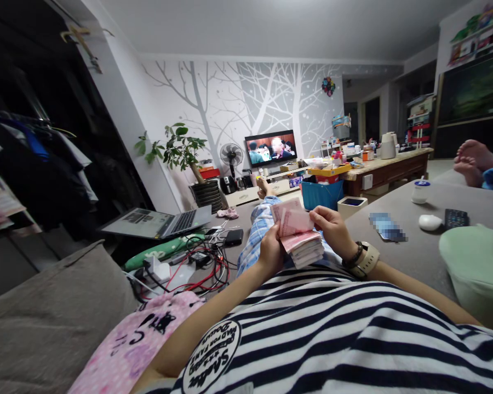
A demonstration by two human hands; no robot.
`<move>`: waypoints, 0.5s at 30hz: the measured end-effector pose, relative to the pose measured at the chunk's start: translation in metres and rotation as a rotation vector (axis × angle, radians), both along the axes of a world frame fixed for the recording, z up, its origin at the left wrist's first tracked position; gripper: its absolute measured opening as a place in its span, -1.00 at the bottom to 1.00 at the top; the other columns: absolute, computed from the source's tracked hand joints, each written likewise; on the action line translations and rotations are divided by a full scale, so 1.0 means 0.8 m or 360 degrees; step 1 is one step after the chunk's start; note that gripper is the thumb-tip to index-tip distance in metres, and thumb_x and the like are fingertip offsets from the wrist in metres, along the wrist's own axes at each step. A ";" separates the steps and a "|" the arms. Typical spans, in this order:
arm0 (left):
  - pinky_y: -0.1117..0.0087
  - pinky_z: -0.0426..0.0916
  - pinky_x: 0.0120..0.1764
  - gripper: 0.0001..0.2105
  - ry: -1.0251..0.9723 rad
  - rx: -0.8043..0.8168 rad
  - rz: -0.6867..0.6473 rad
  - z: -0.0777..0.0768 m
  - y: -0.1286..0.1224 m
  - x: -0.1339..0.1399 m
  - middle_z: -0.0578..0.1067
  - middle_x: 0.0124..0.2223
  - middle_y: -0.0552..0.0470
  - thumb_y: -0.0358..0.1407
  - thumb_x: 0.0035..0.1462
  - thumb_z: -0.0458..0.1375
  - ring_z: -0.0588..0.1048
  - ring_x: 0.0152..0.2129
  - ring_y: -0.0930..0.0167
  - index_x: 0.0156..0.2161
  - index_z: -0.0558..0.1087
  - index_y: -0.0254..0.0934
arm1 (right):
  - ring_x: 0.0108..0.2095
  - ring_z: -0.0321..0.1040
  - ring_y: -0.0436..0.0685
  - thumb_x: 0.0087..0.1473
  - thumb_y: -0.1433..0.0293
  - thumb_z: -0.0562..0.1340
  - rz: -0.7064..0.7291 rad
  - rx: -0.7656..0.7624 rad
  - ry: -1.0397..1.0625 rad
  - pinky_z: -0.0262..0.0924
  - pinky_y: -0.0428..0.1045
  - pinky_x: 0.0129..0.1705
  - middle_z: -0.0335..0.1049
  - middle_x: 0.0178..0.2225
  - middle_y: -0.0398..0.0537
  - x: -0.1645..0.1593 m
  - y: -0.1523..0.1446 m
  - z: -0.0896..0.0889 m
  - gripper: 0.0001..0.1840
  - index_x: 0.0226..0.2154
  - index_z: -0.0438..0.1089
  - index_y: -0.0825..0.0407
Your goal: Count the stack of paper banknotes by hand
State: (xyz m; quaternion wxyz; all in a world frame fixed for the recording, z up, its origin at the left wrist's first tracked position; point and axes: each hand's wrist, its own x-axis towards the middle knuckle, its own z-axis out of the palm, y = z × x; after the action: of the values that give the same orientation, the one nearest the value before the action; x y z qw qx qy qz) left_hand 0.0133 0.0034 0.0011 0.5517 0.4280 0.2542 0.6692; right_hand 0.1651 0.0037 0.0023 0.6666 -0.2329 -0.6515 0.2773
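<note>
Between my two hands, above my lap, is a thick stack of red and white banknotes [306,250]. My left hand [271,249] is closed around the left side of the stack, with the thumb on top. Several notes [291,216] stand fanned up at the top of it. My right hand [331,227] pinches the right edge of one of these raised notes between thumb and fingers. A watch [366,260] and a dark bracelet are on my right wrist. The stack's underside and some of my left fingers are hidden.
To the left are a laptop [160,223], tangled cables [213,268] and a pink blanket [148,328]. On the right lie a phone [386,227], a white mouse [430,222], a remote [456,218], a small cup [421,191] and a green object [472,262]. Another person's feet [474,161] rest beyond.
</note>
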 end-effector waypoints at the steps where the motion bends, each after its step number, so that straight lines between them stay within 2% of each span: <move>1: 0.34 0.35 -0.20 -0.82 0.0004 0.0015 -0.0040 0.000 0.000 0.000 0.53 -0.42 -0.03 -0.25 -0.03 0.11 0.49 -0.31 0.30 -0.41 0.46 -0.36 | -0.57 0.03 -0.03 0.07 0.16 0.17 -0.0002 0.0007 -0.0008 -0.06 -0.08 -0.51 0.09 -0.64 -0.22 0.000 -0.001 0.001 -0.63 -0.61 0.22 0.04; 3: 0.35 0.35 -0.20 -0.84 0.0026 0.0028 -0.0068 0.001 -0.001 0.000 0.54 -0.41 -0.03 -0.28 -0.03 0.09 0.49 -0.30 0.31 -0.42 0.45 -0.34 | -0.57 0.03 -0.03 0.07 0.15 0.17 -0.0016 0.0019 -0.0025 -0.06 -0.08 -0.51 0.09 -0.64 -0.22 0.000 -0.003 0.002 -0.62 -0.61 0.22 0.04; 9: 0.35 0.34 -0.24 -0.85 0.0101 -0.0033 0.0043 0.006 -0.009 0.002 0.54 -0.44 -0.02 -0.30 -0.02 0.06 0.49 -0.30 0.29 -0.46 0.45 -0.30 | -0.56 0.03 -0.02 0.08 0.16 0.16 -0.0019 0.0028 -0.0031 -0.06 -0.08 -0.51 0.10 -0.63 -0.21 -0.001 -0.004 0.002 -0.62 -0.61 0.22 0.04; 15: 0.36 0.32 -0.22 -0.89 0.0149 0.0004 0.0102 0.000 -0.003 -0.001 0.52 -0.46 0.02 -0.30 -0.08 0.12 0.48 -0.34 0.32 -0.45 0.43 -0.31 | -0.56 0.04 -0.02 0.08 0.13 0.16 -0.0044 0.0019 -0.0047 -0.05 -0.08 -0.52 0.10 -0.63 -0.20 -0.001 -0.004 0.002 -0.62 -0.61 0.22 0.03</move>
State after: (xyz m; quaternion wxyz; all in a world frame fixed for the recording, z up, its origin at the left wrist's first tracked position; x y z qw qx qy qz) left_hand 0.0126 0.0009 0.0011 0.5170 0.4510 0.2925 0.6661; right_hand 0.1644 0.0003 0.0041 0.6621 -0.2419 -0.6596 0.2608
